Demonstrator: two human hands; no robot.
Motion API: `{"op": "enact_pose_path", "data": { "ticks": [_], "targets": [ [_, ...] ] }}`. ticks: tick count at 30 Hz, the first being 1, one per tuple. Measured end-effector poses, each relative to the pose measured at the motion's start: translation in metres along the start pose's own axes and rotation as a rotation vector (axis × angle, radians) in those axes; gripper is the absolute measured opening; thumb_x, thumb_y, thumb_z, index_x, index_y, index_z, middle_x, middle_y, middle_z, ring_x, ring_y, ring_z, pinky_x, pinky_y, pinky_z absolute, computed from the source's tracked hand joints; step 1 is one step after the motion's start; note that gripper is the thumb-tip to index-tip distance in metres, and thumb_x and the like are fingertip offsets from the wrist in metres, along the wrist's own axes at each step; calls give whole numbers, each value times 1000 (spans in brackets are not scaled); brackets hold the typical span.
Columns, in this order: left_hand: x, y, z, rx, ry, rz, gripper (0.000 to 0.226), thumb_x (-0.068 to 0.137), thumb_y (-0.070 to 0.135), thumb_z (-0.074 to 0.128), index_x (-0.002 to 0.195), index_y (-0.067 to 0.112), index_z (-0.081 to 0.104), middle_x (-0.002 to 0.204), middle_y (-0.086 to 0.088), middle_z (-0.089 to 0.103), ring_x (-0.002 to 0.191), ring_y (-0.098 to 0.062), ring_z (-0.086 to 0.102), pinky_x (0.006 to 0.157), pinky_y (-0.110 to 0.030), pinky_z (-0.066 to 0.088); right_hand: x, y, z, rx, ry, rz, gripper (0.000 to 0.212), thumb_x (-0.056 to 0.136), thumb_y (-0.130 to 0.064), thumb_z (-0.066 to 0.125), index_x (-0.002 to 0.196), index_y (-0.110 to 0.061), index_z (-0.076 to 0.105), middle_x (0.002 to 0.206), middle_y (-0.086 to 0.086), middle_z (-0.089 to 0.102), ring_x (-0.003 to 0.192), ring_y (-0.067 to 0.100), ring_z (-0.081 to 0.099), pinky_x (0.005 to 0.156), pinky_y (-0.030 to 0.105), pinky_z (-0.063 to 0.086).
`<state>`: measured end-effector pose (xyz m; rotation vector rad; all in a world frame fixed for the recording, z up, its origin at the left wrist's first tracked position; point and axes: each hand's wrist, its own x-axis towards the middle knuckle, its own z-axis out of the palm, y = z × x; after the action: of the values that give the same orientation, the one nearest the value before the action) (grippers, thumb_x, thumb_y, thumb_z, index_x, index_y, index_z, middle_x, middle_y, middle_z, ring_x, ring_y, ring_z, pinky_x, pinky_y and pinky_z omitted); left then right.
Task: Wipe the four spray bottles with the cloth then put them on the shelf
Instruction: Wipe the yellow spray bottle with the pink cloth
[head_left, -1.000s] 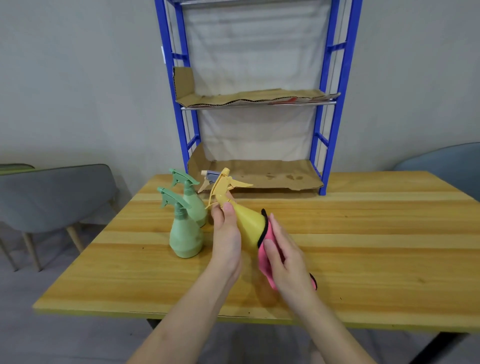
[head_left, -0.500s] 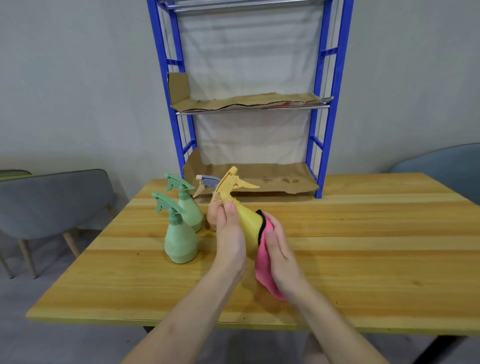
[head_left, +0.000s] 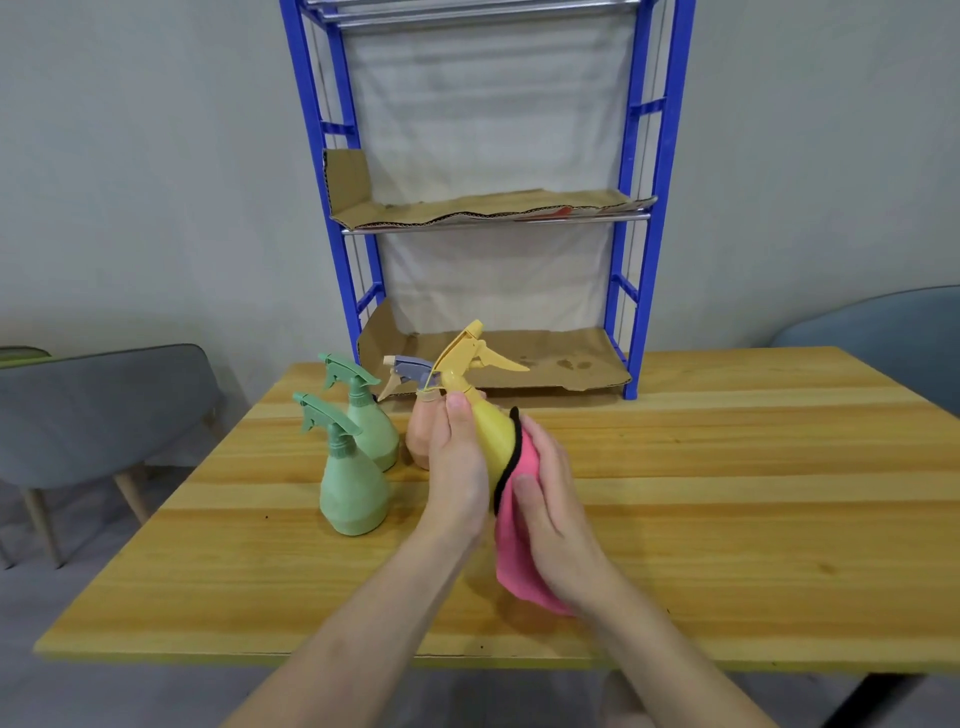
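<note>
My left hand (head_left: 458, 470) grips a yellow spray bottle (head_left: 491, 434) by its neck and holds it tilted above the wooden table (head_left: 727, 499). My right hand (head_left: 553, 512) presses a pink cloth (head_left: 519, 561) with a black edge against the bottle's lower body. Two green spray bottles (head_left: 353, 480) (head_left: 371, 423) stand upright to the left. Behind my left hand stands a peach bottle (head_left: 418, 441) with a grey trigger, mostly hidden. The blue shelf (head_left: 631, 249) stands at the table's back edge, its levels lined with cardboard.
A grey chair (head_left: 104, 410) stands left of the table and a blue-grey chair (head_left: 883, 332) at the right. The shelf's lower cardboard level (head_left: 561, 364) and middle level (head_left: 493, 208) hold no bottles.
The yellow bottle has tipped more upright and moved slightly away from me. My right hand has slid the pink cloth up along the bottle's body.
</note>
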<state>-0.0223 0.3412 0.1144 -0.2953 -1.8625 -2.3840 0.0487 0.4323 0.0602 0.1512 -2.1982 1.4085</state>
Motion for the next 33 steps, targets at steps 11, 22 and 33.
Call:
{"op": "enact_pose_path", "data": {
  "ticks": [11, 22, 33],
  "targets": [
    [-2, 20, 13, 92, -67, 12, 41, 110, 40, 37, 139, 13, 49, 123, 14, 53, 115, 15, 46, 82, -4, 33, 6, -9, 1, 224, 139, 160, 45, 103, -62, 33, 147, -52, 30, 150, -14, 42, 137, 5, 46, 115, 34, 43],
    [-11, 21, 16, 99, -90, 79, 10, 108, 39, 48, 100, 37, 55, 95, 19, 57, 81, 24, 54, 84, -10, 42, 9, 0, -2, -96, 137, -68, 55, 109, -45, 32, 160, -25, 23, 164, -15, 25, 152, 2, 23, 123, 20, 21],
    [10, 20, 15, 205, -186, 33, 40, 111, 32, 40, 119, 2, 65, 91, 10, 62, 73, 20, 57, 72, -2, 43, 14, -5, -8, 101, 119, 131, 45, 108, -52, 30, 151, -40, 30, 152, -16, 43, 138, -10, 38, 116, 15, 31]
  ]
}}
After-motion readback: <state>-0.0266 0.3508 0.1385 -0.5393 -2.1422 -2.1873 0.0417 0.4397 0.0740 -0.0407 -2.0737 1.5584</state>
